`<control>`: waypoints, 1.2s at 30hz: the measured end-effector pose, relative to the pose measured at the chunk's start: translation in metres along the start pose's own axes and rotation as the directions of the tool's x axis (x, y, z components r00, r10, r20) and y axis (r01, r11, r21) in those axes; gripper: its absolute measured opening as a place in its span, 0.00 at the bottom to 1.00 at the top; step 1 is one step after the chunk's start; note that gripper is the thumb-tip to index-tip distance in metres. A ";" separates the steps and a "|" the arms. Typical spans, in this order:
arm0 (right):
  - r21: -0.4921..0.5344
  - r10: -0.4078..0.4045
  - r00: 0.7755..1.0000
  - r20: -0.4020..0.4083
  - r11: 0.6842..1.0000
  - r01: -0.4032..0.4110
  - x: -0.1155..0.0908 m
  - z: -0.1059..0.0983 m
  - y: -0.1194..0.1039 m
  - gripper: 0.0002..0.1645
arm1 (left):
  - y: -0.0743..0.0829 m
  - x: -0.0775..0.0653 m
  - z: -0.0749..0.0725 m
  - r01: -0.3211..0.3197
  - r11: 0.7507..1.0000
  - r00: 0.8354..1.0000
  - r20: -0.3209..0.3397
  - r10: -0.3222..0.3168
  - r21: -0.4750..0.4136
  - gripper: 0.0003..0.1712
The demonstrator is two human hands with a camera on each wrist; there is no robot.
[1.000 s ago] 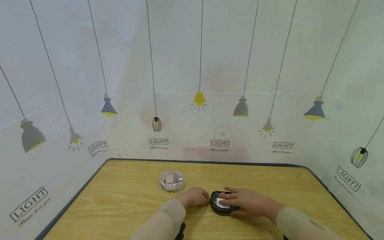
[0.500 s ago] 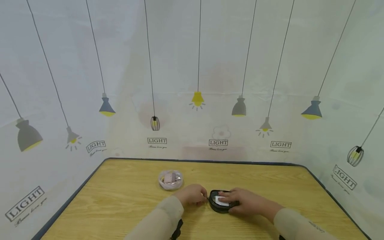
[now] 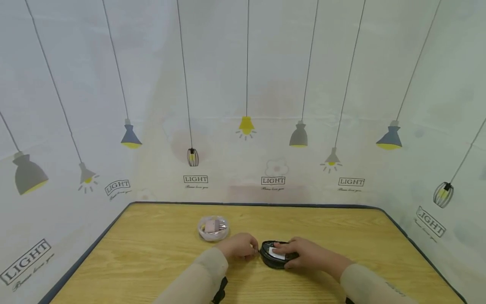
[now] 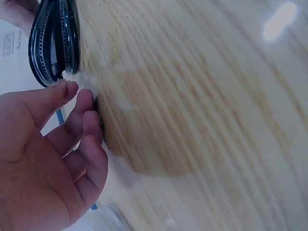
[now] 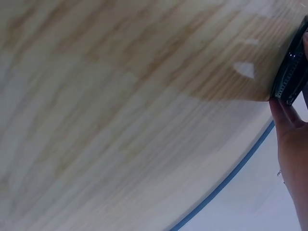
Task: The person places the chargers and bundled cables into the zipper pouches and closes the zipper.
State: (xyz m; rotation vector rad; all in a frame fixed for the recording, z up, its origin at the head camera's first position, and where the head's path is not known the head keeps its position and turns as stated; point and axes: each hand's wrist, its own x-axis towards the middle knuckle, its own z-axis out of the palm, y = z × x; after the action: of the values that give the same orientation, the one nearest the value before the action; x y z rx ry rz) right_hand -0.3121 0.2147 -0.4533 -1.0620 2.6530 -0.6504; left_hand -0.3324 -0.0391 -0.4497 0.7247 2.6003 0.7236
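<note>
A small rounded black zip pouch (image 3: 270,262) lies on the wooden table, with a white patch on its top. My right hand (image 3: 308,254) grips it from the right, fingers over the top and thumb at the near side. At the pouch's left end my left hand (image 3: 240,246) pinches the zipper pull (image 4: 61,80) between thumb and forefinger. Two rows of zipper teeth (image 4: 42,45) stand apart along the pouch's side in the left wrist view. The right wrist view catches only part of the right hand (image 5: 293,149) at the pouch's edge.
A pale pink plug charger (image 3: 211,226) rests in a clear round container (image 3: 202,234), behind and left of the left hand. Printed cloth walls (image 3: 228,169) with lamp pictures enclose the table (image 3: 152,253) at the back and both sides.
The whole head view has shifted slightly left. My right fingers lay more spread over the pouch a second ago and now curl closer round it. The left hand keeps its place at the pouch's end.
</note>
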 end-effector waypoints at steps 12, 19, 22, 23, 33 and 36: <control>0.024 0.070 0.997 -0.026 0.997 -0.069 0.001 0.005 -0.006 0.32 | -0.002 -0.002 0.002 0.021 1.000 1.000 0.001 -0.021 -0.009 0.07; 0.025 0.091 0.995 -0.047 0.996 -0.090 0.003 0.009 -0.007 0.33 | -0.006 -0.001 0.004 0.035 0.999 0.999 -0.005 -0.035 -0.039 0.07; 0.029 0.090 0.994 -0.055 0.996 -0.089 0.004 0.010 -0.008 0.32 | -0.005 -0.003 0.005 0.020 1.000 1.000 -0.004 -0.020 -0.025 0.08; 0.030 0.091 0.994 -0.057 0.996 -0.090 0.004 0.010 -0.009 0.32 | -0.005 -0.004 0.005 0.016 1.000 1.000 -0.001 -0.016 -0.023 0.08; 0.052 0.110 0.993 -0.046 0.993 -0.107 0.006 0.009 -0.013 0.32 | 0.002 -0.011 0.008 0.018 1.000 0.999 -0.031 -0.018 -0.014 0.07; 0.054 0.103 0.994 -0.045 0.994 -0.100 0.006 0.008 -0.013 0.32 | 0.005 -0.013 0.010 0.014 1.000 0.999 -0.046 -0.014 -0.005 0.08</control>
State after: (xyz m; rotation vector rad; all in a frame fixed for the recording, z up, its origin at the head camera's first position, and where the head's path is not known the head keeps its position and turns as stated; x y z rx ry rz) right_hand -0.3057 0.1998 -0.4543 -0.9022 2.6942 -0.7273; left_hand -0.3155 -0.0390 -0.4531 0.6955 2.6413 0.7503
